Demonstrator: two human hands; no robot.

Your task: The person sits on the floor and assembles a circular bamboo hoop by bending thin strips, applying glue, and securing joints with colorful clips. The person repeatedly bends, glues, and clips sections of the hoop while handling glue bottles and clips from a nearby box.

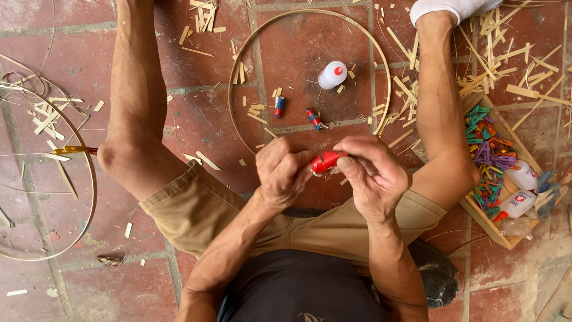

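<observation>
A small red clip (326, 161) is gripped between both hands: the left hand (285, 173) is curled tight against its left end, and the right hand (372, 173) has its thumb and forefinger pressed over its right end. Both hands are closed on it, held above the lap, between the two bare knees.

On the red brick floor (196, 119) ahead of the hands, one thin bamboo hoop (238, 65) is laid flat. Inside that hoop three things are seen — one white glue bottle with a red cap (332, 74), one small blue-and-red clip (279, 106) and one red-and-blue clip (314, 118), the two clips near each other and well apart from the bottle. A second bamboo hoop (92, 197) is laid at the left edge, only partly in view, with a yellow-handled tool (71, 151) lying across it beside the left knee.

At the right, beside the right knee, one shallow wooden tray (499, 238) is set. A heap of coloured clips (485, 161) — green, purple, orange, too many and too tangled to be counted — is held in it, along with two more white glue bottles (519, 189) lying side by side at its lower end.

Bamboo slivers (497, 53) are scattered over the floor, thickest at the upper right.
</observation>
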